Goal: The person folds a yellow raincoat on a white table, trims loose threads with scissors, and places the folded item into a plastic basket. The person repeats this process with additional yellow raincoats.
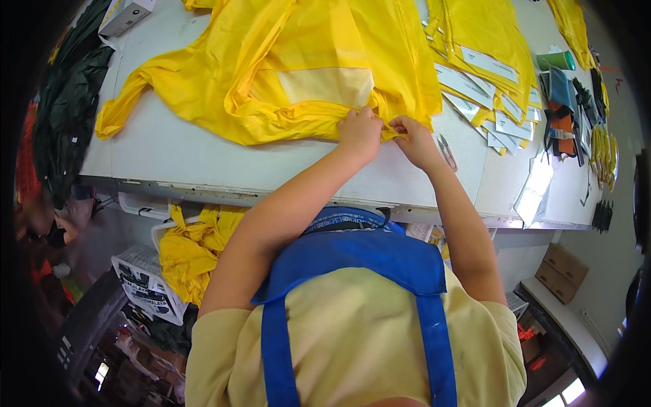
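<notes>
A yellow garment (193, 81) lies spread over the white table, one sleeve stretched out to the left. A pale mesh panel (324, 85) shows in its middle. My left hand (361, 132) is closed on the bunched near edge of the garment, fingers bent into the cloth. Just to its right, my right hand (412, 140) pinches the same edge between thumb and fingers. The two hands are a short way apart, and the bit of cloth between them is partly hidden. Beside my right hand lies a small pair of thread snips (447, 153) on the table.
Stacked yellow garments with white tags (485, 64) lie at the right. Farther right are a green cylinder (556, 60) and assorted straps. Dark cloth (64, 108) hangs at the left. Below the table edge stands a white crate (146, 281) near heaped yellow cloth (193, 251).
</notes>
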Tool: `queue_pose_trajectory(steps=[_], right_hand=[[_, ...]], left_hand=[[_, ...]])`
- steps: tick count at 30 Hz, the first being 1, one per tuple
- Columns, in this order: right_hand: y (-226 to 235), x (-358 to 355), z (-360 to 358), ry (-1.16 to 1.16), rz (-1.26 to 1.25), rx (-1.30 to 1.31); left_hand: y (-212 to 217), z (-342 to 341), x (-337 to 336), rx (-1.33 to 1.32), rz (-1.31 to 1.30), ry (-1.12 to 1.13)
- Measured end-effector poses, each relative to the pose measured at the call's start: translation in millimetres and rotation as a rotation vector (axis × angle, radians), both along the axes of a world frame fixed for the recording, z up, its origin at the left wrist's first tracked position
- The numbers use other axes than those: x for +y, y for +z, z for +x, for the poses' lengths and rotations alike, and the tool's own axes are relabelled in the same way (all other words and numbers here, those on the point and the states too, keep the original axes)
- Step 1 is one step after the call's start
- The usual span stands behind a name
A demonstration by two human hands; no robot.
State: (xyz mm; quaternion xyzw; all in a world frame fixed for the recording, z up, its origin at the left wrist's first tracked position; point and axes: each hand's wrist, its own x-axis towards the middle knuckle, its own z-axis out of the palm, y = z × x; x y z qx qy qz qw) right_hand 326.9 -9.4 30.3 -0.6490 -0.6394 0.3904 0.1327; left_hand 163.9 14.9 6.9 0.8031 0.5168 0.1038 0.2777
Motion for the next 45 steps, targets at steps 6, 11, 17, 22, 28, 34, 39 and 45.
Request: queue_pose_trajectory(steps=[6, 11, 17, 22, 28, 34, 39, 45], right_hand=[[15.5, -3.2, -0.8, -0.19, -0.152, 0.361], [21.1, -11.1, -3.5, -0.108, -0.037, 0.28], [14.2, -17.7, -16.8, 0.124, 0.346, -0.185], [-5.2, -30.6, 12.6, 0.062, 0.429, -0.322], [7.9, -30.2, 26.9, 0.027, 0.289, -0.263], [-27.1, -62.7, 74.6, -0.415, 0.638, -0.46], [-44.2, -91.9, 99.8, -0.422, 0.268, -0.619], [-17.6, -86.5, 125.6, -0.754, 0.27, -0.379]], left_hand=[[24.0, -6.6, 8.5, -0.169, -0.3, 0.075], [9.1, -15.4, 8.5, -0.331, -0.231, 0.059], [14.3, -21.2, -2.5, -0.158, -0.062, -0.024], [21.2, -66.4, 23.4, 0.174, 0.231, 0.154], [47.7, -149.5, 49.4, 0.134, 0.121, 0.214], [31.6, -159.7, 28.2, -0.277, 0.078, 0.458], [32.6, -140.3, -5.2, -0.086, 0.082, 0.38], [23.1, -139.3, -2.2, -0.149, 0.144, 0.369]])
